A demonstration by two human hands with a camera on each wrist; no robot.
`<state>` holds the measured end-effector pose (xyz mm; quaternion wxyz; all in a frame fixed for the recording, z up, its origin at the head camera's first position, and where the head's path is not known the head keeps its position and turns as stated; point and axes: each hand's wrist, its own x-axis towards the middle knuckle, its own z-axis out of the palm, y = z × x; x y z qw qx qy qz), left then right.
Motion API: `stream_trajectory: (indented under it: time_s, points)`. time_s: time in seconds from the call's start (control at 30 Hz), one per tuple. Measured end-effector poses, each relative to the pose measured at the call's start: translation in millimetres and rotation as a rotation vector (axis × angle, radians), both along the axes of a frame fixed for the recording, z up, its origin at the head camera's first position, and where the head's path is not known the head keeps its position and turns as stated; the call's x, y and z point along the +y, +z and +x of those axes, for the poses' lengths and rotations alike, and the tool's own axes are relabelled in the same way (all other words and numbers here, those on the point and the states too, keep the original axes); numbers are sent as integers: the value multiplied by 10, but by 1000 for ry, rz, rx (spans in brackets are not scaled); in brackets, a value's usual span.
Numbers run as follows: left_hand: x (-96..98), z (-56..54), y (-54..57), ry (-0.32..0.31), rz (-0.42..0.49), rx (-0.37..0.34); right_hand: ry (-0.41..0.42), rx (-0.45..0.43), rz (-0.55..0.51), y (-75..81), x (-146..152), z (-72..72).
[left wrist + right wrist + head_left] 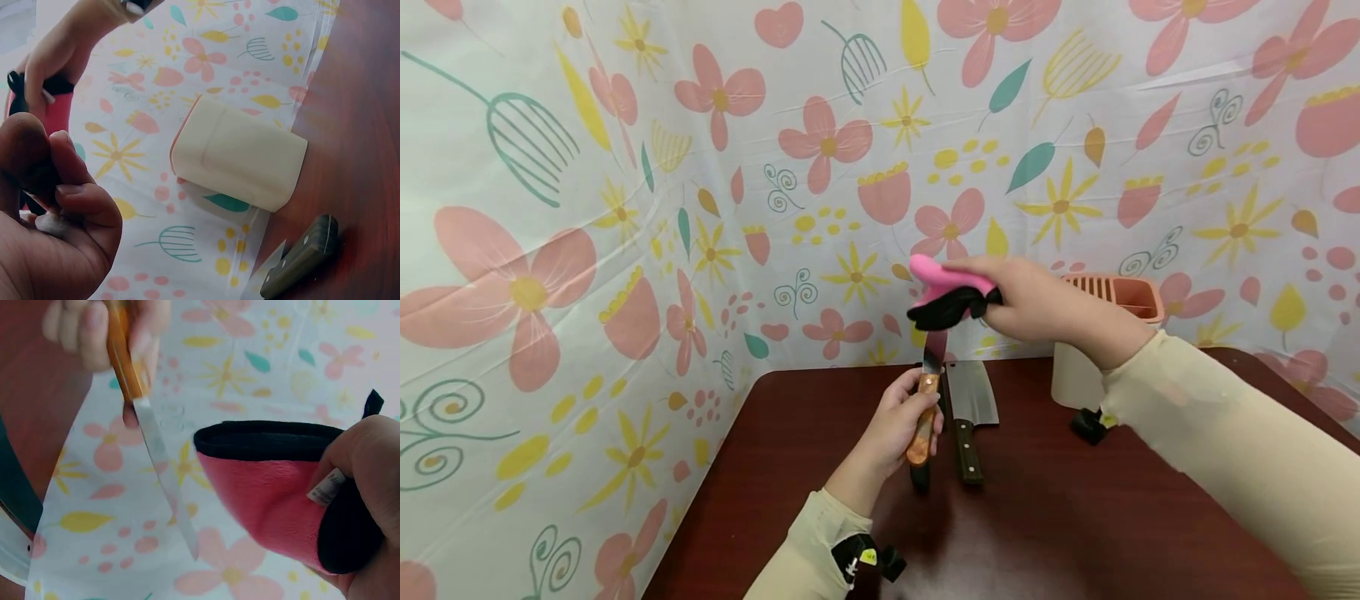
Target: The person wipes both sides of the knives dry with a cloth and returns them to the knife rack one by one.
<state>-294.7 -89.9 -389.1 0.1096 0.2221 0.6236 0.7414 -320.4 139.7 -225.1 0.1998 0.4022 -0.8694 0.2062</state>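
One clasped knife [928, 387] fills the left grip [893, 423]; the right [1030, 298] pinches pink cloth [269, 497], its tag [325, 489] blurred.

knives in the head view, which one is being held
The slim knife with the orange handle, gripped by the left hand. The broad, dark-handled cleaver lies on the table; a dark item nearby is partly hidden.

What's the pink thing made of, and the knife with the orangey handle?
The pink thing looks like matte fabric: its surface is fuzzy. The knife's blade seems metal: smooth, with greyish sheen. Its patchy orange-brown handle could be smooth wood or plastic.
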Motion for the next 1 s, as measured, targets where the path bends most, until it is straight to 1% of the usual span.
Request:
stream_trajectory:
  time_s: [0.1, 0.2, 0.3, 0.4, 0.5, 0.6, 0.8, 0.9, 1.0]
  points:
    - [9, 3, -2, -1, 6, -7, -52, 16, -70, 2, 5, -144]
    - [22, 7, -1, -10, 8, -8, -137, 75, -101, -67, -17, -303]
    - [34, 11, -6, -13, 7, -11, -193, 139, -80, -206, -44, -454]
    - [39, 11, -17, -13, 9, -20, -200, 166, -31, -368, -83, -565]
    - [44, 12, -23, -9, 10, -30, -191, 145, 18, -502, -129, -630]
    - [51, 7, -32, -4, 9, -40, -184, 97, 70, -577, -178, -668]
    - [66, 3, -40, 6, 3, -44, -204, -16, 175, -626, -243, -708]
    - [63, 6, -34, 6, 10, -43, -182, -80, 209, -649, -265, -706]
    - [58, 0, -33, -3, 21, -48, -152, -121, 223, -682, -275, -701]
